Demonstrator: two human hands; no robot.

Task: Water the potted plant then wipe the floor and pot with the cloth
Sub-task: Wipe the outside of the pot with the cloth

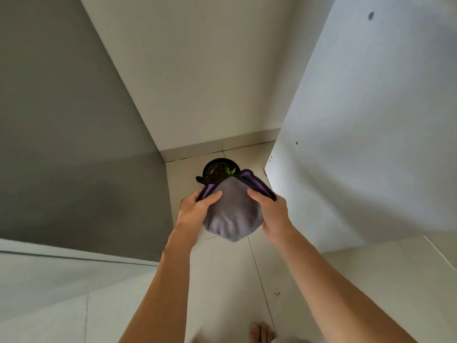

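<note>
A grey cloth (232,214) with purple and black edging hangs in the air between both hands. My left hand (195,210) grips its left side and my right hand (270,214) grips its right side. Beyond the cloth, a black pot (217,162) stands on the tiled floor in the corner. Dark soil and a small green shoot (231,170) show inside it. The cloth hides the near part of the pot.
A grey wall (74,120) rises on the left and a white wall (197,70) behind the pot. A large white panel (371,120) stands close on the right. Pale floor tiles (222,280) run toward me. Bare toes (262,332) show at the bottom edge.
</note>
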